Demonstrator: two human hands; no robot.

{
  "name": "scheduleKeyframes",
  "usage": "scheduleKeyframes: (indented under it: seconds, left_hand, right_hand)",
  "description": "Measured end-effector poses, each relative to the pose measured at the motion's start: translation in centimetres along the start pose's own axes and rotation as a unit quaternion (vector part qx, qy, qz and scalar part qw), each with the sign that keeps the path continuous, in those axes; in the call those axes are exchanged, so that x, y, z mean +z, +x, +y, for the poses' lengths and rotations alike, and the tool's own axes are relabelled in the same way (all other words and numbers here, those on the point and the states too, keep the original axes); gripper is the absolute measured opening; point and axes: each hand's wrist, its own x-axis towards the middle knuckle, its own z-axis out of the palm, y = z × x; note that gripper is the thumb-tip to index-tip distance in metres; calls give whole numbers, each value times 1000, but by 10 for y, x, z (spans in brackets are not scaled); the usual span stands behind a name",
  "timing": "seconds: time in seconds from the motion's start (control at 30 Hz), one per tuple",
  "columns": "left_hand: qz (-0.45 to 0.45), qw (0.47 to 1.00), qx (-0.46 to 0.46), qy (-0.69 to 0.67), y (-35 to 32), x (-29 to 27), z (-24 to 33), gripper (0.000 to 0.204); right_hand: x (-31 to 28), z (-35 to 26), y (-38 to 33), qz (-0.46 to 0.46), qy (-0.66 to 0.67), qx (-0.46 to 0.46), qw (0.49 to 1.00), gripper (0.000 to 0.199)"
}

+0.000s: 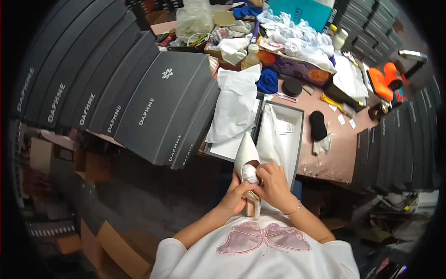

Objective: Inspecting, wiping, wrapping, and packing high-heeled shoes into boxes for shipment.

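Note:
A white pointed-toe heeled shoe (246, 151) is held close in front of my body, its toe directed away from me. My left hand (233, 199) is wrapped around the near part of the shoe from the left. Inside the shoe's opening sits a crumpled white paper ball (250, 174). My right hand (274, 183) is closed at the right edge of the opening, its bent fingers beside the ball; their tips are partly hidden. Just beyond, an open grey shoebox (299, 135) holds a second white item (270, 139), partly covered, probably the other shoe.
White tissue paper (234, 100) lies over the box lid at left. Stacked dark shoeboxes (162, 104) crowd the left, with more boxes (395, 144) at right. A black oval sponge (318, 125), a yellow-handled brush (339, 105) and crumpled paper (292, 35) lie on the table.

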Motion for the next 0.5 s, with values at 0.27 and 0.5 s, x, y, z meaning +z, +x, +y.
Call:
scheduleKeyframes:
  seconds: [0.27, 0.5]
  left_hand:
    - [26, 999, -20, 18, 10, 5, -1, 50]
    - [2, 998, -59, 21, 29, 23, 11, 45]
  right_hand:
    - [-14, 17, 27, 0, 141, 94, 986, 49]
    - [-21, 34, 52, -55, 345, 144, 926, 49]
